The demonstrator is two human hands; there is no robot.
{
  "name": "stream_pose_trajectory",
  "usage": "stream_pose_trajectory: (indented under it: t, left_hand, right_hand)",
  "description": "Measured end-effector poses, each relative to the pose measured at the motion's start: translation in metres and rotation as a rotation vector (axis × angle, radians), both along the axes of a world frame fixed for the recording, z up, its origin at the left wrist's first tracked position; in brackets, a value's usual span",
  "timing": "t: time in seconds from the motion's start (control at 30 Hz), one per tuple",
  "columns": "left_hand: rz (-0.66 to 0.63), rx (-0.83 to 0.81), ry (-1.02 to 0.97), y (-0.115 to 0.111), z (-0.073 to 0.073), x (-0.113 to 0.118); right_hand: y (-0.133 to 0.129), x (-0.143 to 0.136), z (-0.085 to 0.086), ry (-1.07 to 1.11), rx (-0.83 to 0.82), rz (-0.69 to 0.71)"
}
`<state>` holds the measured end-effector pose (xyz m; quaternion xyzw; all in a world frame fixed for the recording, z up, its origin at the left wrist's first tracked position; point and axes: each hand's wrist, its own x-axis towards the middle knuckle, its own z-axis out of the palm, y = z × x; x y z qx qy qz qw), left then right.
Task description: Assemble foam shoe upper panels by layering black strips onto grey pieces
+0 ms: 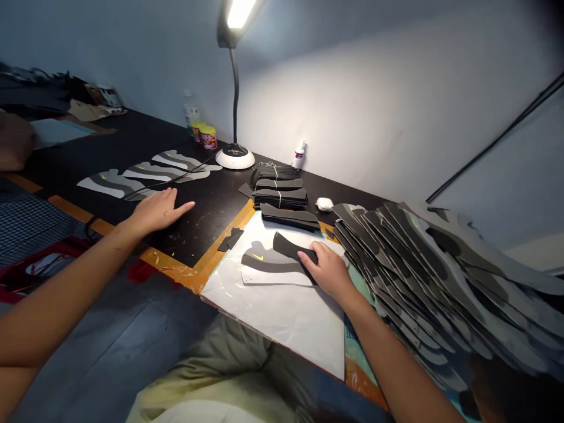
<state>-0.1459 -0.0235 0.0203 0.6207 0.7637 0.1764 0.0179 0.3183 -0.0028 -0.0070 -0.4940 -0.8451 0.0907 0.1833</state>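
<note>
Currently the right hand (329,271) has its thumb and fingers clamped on a black strip (286,245), over a grey-and-white piece (273,277) with a yellow-green tick, lying on a white sheet (273,314). The left hand (155,211) is empty, its thumb spread apart from the fingers, just beside three similar pieces (152,171) on the dark worktop (210,214). Beyond the held strip lies a stack of black strips (288,217), while a large fanned pile (409,276) spreads to the right.

Lamp head (241,14) overexposed above back edge of table (211,223), wall (352,111) brightly lit, far left corner dim and blurred, right end shadowed, wide-angle stretch at sides.
</note>
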Motion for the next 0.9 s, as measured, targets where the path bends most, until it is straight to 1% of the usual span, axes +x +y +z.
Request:
stream_pose_trajectory:
  t: [0.07, 0.13, 0.17, 0.23, 0.37, 0.43, 0.47, 0.5, 0.57, 0.63, 0.73, 0.8, 0.9]
  left_hand:
    - [0.031, -0.036, 0.023, 0.000, -0.001, -0.006]
    - [0.015, -0.073, 0.030, 0.001, -0.002, 0.003]
    - [-0.006, -0.092, 0.028, 0.001, -0.002, 0.013]
    - [-0.074, -0.130, 0.017, 0.001, -0.003, 0.040]
    - [-0.285, -0.180, -0.033, 0.001, -0.002, 0.103]
    - [-0.375, -0.188, -0.065, 0.003, -0.002, 0.126]
    - [-0.405, -0.186, -0.080, 0.005, -0.002, 0.134]
    - [-0.424, -0.181, -0.092, 0.007, -0.002, 0.138]
    - [-0.435, -0.167, -0.113, 0.009, -0.002, 0.139]
    - [-0.426, -0.155, -0.132, 0.007, -0.001, 0.133]
    - [-0.436, -0.143, -0.189, -0.004, 0.003, 0.123]
    - [-0.500, -0.159, -0.252, -0.012, 0.006, 0.123]
    - [-0.648, -0.210, -0.370, -0.018, 0.009, 0.133]
  right_hand:
    - [0.001, -0.001, -0.001, -0.003, 0.007, -0.004]
    - [0.001, -0.001, -0.001, 0.005, 0.005, -0.002]
    - [0.002, -0.001, -0.001, 0.016, -0.002, 0.000]
    - [0.002, -0.001, -0.001, 0.052, -0.029, 0.001]
    - [0.003, 0.001, 0.002, 0.136, -0.095, -0.007]
    - [0.003, 0.002, 0.004, 0.168, -0.112, -0.006]
    - [0.003, 0.003, 0.005, 0.185, -0.115, -0.001]
    - [0.003, 0.003, 0.005, 0.204, -0.116, 0.006]
    - [0.003, 0.004, 0.005, 0.250, -0.117, 0.025]
    - [0.002, 0.004, 0.006, 0.298, -0.127, 0.036]
    - [0.001, 0.004, 0.007, 0.363, -0.165, 0.043]
    - [-0.001, 0.003, 0.010, 0.416, -0.206, 0.066]
    - [-0.004, 0.004, 0.015, 0.499, -0.279, 0.148]
